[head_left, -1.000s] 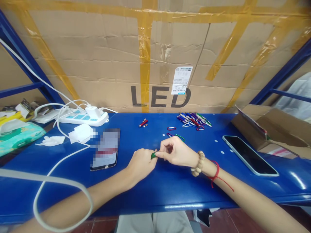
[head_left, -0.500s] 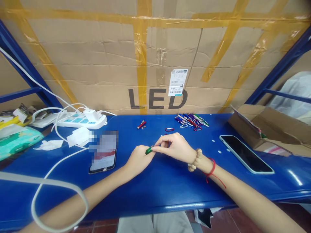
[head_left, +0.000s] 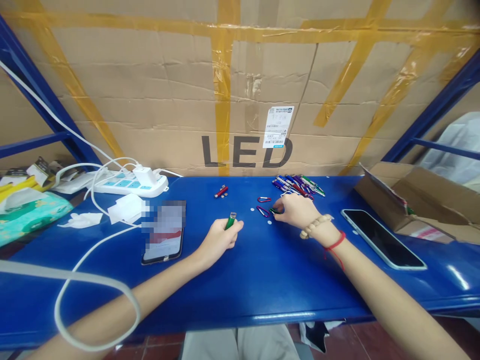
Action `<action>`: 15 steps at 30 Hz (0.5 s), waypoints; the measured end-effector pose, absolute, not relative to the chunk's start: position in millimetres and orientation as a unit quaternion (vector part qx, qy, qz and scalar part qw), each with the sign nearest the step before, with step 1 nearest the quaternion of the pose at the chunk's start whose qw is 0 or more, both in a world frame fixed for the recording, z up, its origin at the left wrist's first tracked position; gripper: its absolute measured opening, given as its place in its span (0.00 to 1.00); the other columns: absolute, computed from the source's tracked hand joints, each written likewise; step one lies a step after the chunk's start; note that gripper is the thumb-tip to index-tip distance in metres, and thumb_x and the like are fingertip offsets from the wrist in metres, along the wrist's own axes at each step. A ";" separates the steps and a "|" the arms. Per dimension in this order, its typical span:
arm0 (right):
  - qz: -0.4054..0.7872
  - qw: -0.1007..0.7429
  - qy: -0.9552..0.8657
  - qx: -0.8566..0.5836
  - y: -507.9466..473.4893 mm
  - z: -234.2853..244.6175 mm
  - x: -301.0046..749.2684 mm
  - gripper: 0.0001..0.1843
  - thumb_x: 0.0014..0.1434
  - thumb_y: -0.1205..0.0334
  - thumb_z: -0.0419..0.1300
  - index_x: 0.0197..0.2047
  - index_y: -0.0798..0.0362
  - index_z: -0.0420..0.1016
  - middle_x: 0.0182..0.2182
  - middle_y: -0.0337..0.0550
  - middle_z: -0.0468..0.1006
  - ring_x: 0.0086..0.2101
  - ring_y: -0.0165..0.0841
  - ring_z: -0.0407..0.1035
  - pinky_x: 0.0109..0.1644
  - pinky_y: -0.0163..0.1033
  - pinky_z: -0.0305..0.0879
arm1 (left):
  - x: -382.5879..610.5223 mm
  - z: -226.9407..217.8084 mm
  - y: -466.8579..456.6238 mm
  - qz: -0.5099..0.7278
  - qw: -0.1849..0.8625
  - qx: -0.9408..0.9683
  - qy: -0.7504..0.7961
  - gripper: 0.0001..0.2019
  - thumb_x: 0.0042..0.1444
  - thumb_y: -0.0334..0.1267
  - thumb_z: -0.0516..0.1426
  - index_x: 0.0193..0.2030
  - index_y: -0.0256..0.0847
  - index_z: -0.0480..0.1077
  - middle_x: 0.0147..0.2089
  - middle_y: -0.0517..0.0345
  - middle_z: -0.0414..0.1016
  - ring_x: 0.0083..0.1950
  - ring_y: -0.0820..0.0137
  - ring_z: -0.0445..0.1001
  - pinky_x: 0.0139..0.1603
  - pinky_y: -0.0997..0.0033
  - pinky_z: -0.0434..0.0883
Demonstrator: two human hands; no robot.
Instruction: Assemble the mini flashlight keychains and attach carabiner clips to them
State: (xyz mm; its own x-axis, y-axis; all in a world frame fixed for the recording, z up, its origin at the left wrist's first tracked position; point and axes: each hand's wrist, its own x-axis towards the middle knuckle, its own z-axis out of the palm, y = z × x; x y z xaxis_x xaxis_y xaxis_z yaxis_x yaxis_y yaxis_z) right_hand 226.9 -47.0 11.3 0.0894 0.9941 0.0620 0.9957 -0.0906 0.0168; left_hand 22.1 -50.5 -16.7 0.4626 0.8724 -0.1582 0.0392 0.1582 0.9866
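Observation:
My left hand (head_left: 218, 240) rests on the blue table (head_left: 240, 280) with its fingers closed round a small green keychain flashlight (head_left: 230, 220) that sticks up, silver end on top. My right hand (head_left: 296, 210) lies further back and to the right, fingers curled down on a green carabiner clip (head_left: 275, 210) on the table. A purple carabiner (head_left: 262, 210) lies just left of that hand and a red one (head_left: 264, 199) behind it. A pile of several coloured flashlights (head_left: 299, 185) sits behind my right hand.
A lone red flashlight (head_left: 221, 191) lies at the back centre. One phone (head_left: 163, 232) lies left of my left hand, another phone (head_left: 382, 238) at the right. A power strip (head_left: 129, 183) with white cables sits back left, an open cardboard box (head_left: 420, 202) right, a large cardboard wall (head_left: 240, 85) behind.
My right hand has let go of the green flashlight's end and moved back and right onto the green carabiner. My left hand keeps the flashlight, now tilted upright.

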 end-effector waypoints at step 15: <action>-0.005 0.087 -0.718 -0.691 -41.1 5.6 229.8 0.08 0.53 0.66 0.60 0.35 0.51 0.80 0.34 0.44 0.80 0.35 0.36 0.73 0.35 0.35 0.65 | 20.3 -15.1 -50.5 0.334 0.652 0.551 0.399 0.19 0.48 0.45 0.56 0.20 0.41 0.48 0.16 0.72 0.46 0.17 0.84 0.45 0.17 0.81 0.44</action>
